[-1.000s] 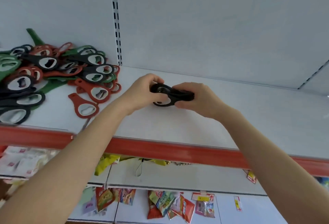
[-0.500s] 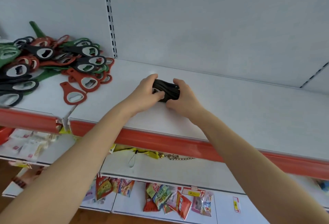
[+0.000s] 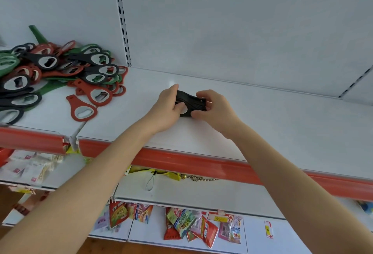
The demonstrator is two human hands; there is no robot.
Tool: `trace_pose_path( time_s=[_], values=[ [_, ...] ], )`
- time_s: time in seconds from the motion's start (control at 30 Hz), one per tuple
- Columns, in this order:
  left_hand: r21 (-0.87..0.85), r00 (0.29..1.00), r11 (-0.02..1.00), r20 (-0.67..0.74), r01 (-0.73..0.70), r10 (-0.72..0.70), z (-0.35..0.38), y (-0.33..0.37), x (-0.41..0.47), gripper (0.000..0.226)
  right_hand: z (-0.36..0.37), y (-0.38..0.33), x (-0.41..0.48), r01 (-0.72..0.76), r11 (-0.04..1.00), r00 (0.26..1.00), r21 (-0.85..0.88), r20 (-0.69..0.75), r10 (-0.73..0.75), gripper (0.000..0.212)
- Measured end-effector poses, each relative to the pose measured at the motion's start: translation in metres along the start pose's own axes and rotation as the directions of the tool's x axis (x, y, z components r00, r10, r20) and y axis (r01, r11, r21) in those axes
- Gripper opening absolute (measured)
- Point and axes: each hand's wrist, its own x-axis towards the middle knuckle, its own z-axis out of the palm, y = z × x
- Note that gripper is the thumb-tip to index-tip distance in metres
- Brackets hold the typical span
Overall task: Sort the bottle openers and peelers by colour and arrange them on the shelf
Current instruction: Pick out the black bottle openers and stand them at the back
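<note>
Both hands pinch one small stack of black bottle openers [image 3: 191, 102]. The left hand [image 3: 168, 108] curls its fingers and thumb round the stack's left end. The right hand [image 3: 214, 110] holds the right end, thumb below and fingers over the top. The stack sits low over the middle of the white shelf [image 3: 272, 128], towards the back wall. The hands cover its underside, so it cannot be told whether it touches the board. The fingers hide both ends and the thin layers run together, so the pieces cannot be counted. A pale oval hole shows at the stack's lower edge between the two thumbs.

Well to the left lies a loose pile [image 3: 56, 70] of flat openers in black, red and green. Each has a rounded head, an oval hole with a pale lining and a narrow tail with a small eyelet. Their surfaces look matt. The pile runs off the left edge of the view. A red opener [image 3: 81, 109] lies alone just beside the pile's near side. A green handle [image 3: 37, 34] sticks up at the back; what it belongs to is hidden.

The shelf is smooth and white, with a glossy red strip [image 3: 191, 161] along its front edge. A slotted rail [image 3: 121, 17] rises up the plain white back panel. On the lower shelf [image 3: 201, 195] lies a brass-coloured chain [image 3: 198, 178]. Bright snack packets [image 3: 187, 225] hang under it, their print too blurred to read.
</note>
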Motion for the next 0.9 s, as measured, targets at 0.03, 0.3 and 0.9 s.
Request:
trace_pose_path(
  time_s=[0.03,0.3,0.9],
  values=[
    [0.005,1.0,1.0,-0.009,-0.008,0.008,0.001,-0.001,0.001,0.021,0.002,0.0,0.0,-0.002,1.0,1.0,0.01,-0.016,0.002,0.053],
    [0.131,0.998,0.99,-0.012,-0.061,0.063,0.002,-0.012,0.006,0.018,0.002,0.002,-0.001,0.068,0.979,0.995,-0.193,-0.052,-0.079,0.041],
    [0.231,0.983,0.956,0.051,-0.181,0.174,-0.022,-0.025,0.006,0.041,-0.019,-0.008,0.008,0.196,0.885,0.973,-0.422,0.197,-0.122,0.038]
  ],
)
